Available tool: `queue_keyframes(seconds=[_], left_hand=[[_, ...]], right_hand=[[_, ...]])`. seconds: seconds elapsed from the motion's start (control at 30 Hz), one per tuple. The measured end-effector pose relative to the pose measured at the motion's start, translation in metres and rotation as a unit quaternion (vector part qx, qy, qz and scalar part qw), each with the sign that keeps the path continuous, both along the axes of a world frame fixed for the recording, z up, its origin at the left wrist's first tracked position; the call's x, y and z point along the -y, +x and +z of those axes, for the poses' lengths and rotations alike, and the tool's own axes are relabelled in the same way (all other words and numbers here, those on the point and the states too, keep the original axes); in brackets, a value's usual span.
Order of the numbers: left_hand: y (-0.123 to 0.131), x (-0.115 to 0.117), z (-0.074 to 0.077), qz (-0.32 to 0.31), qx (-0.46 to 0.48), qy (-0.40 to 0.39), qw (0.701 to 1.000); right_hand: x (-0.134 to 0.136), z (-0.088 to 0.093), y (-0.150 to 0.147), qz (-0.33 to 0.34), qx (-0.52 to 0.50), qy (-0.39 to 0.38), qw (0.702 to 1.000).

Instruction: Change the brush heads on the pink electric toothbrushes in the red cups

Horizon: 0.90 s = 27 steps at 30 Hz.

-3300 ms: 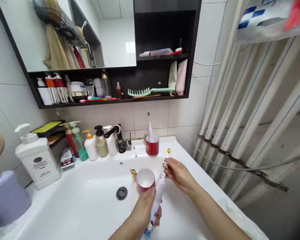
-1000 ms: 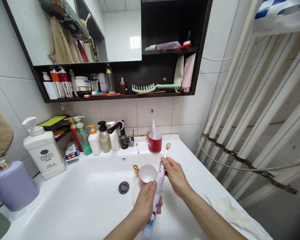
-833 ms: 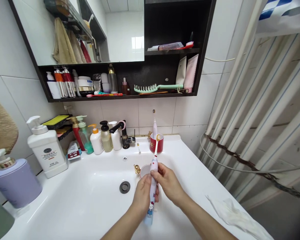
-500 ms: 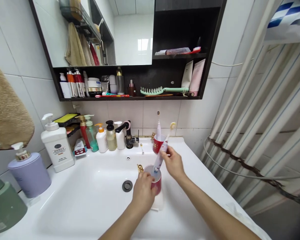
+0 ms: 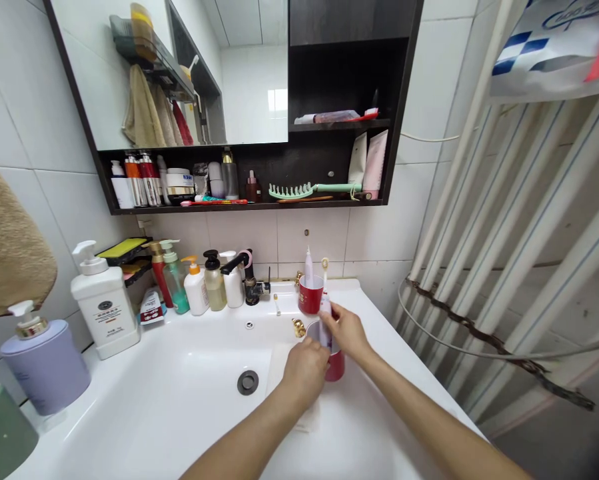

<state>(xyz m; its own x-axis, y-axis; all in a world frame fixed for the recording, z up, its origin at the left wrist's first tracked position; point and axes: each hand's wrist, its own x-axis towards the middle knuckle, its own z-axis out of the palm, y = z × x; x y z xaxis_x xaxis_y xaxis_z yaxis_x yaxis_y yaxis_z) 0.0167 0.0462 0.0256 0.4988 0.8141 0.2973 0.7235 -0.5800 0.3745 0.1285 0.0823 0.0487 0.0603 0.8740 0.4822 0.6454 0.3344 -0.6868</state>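
Observation:
Over the sink [image 5: 179, 353], my right hand [image 5: 350, 332] pinches a pale purple electric toothbrush [image 5: 325, 321]. The brush stands nearly upright, head up, its lower end in or at the mouth of a red cup [image 5: 335, 370]. My left hand [image 5: 304, 375] is closed at the left side of that cup; its fingertips are partly hidden. A gold handle [image 5: 299, 327] shows beside the cup. Below and left of my left hand, a whitish cloth [image 5: 306, 420] shows. Behind stands a second red cup [image 5: 310, 298] with another electric toothbrush [image 5: 308, 267] in it.
A black faucet [image 5: 252, 280] and a small brush head [image 5: 277, 305] are at the back rim. Several pump bottles [image 5: 196, 293] line the left rim. The mirror cabinet [image 5: 249, 207] hangs above. White pipes [image 5: 479, 267] run along the right.
My left hand and the cup have moved right. The toothbrush has gone from tilted to nearly upright, and sits lower. The view has shifted somewhat.

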Motion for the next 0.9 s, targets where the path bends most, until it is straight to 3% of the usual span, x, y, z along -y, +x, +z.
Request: queue_keyframes(seconds=[0.13, 0.23, 0.57, 0.77, 0.9], left_hand=[[0.039, -0.027, 0.025, -0.051, -0.015, 0.044, 0.998], [0.063, -0.051, 0.036, -0.056, -0.014, 0.048, 0.997], [0.096, -0.113, 0.033, -0.017, -0.086, 0.079, 0.993], [0.080, -0.119, 0.033, 0.029, -0.074, 0.211, 0.974], [0.046, -0.119, 0.035, 0.132, -0.067, 0.192, 0.970]], right_hand=[[-0.020, 0.026, 0.042, -0.059, 0.032, 0.009, 0.998], [-0.043, 0.035, 0.062, -0.093, 0.054, 0.008, 0.994], [-0.108, 0.028, 0.082, -0.163, 0.075, -0.006, 0.984], [-0.127, 0.021, 0.084, -0.169, 0.057, -0.010, 0.984], [-0.119, 0.026, 0.083, -0.179, 0.021, 0.014, 0.983]])
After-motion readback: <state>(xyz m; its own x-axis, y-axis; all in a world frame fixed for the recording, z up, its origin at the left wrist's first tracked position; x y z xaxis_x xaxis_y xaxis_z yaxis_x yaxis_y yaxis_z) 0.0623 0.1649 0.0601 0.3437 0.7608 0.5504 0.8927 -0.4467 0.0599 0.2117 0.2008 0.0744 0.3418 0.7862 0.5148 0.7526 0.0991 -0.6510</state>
